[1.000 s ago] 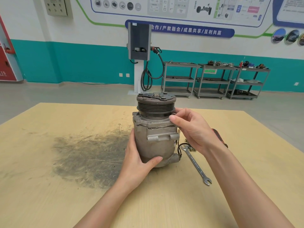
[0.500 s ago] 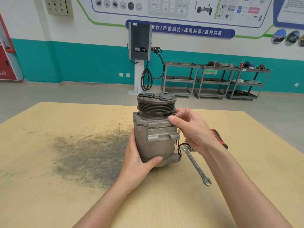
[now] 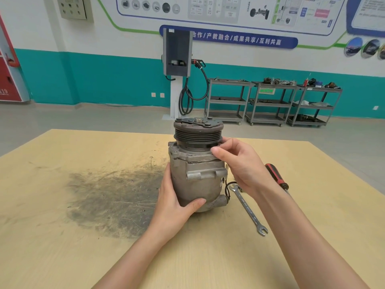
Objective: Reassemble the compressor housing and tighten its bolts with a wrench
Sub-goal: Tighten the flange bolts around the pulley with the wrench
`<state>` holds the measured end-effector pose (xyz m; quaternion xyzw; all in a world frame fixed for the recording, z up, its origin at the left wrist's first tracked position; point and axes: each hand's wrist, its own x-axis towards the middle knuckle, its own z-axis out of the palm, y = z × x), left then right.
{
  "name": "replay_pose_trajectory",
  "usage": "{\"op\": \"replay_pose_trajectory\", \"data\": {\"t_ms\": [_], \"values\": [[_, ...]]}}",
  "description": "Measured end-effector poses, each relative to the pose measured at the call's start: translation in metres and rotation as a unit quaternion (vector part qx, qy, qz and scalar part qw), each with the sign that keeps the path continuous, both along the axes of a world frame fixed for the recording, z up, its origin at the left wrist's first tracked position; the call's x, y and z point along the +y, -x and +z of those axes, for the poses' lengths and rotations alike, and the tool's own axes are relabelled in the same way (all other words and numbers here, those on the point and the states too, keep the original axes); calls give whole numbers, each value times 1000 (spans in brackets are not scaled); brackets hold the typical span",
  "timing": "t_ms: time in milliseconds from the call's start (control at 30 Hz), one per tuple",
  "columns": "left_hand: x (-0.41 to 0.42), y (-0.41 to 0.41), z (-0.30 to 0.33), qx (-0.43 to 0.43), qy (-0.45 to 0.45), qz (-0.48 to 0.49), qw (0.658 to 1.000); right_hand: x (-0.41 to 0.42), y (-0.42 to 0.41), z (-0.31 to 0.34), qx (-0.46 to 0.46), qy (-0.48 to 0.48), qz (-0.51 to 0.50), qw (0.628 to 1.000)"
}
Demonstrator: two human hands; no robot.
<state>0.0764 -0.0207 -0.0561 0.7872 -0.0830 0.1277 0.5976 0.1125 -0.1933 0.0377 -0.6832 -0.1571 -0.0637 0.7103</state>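
Compressor housing stands upright on its rear end near the middle of a pale wooden table, grooved black pulley uppermost. Left of the compressor, a wide dark smear stains the tabletop. Against the compressor's lower left flank, the left hand grasps the grey body, thumb curled across the front and the other fingers hidden behind the casting. At the compressor's upper right, just under the pulley, the right hand has thumb and forefinger pinched together at the edge of the top flange; whatever they hold is too small and too covered to make out. Just right of the compressor's base, an open-ended wrench lies flat on the table, untouched, its upper end partly hidden under the right wrist beside a looped black wire. Farther right of the compressor, a red-and-black screwdriver lies on the table, its shaft cut off by the right forearm. Behind the compressor, across the grey floor, a wall-side charging post with a coiled cable stands against the teal-banded wall. To the right of that, beyond the compressor, three grey shelf carts carry small parts on their top and lower shelves, too distant to identify.
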Motion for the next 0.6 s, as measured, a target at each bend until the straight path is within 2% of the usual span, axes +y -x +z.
{"op": "replay_pose_trajectory", "data": {"t_ms": [233, 467, 600], "values": [[0, 0, 0, -1, -6, 2, 1000, -14, 3, 7, 24, -7, 78, 997], [0, -1, -1, -1, 0, 0, 1000, -3, 0, 3, 16, -33, 24, 999], [1, -1, -1, 0, 0, -3, 1000, -11, 0, 4, 25, -31, 57, 998]]}}
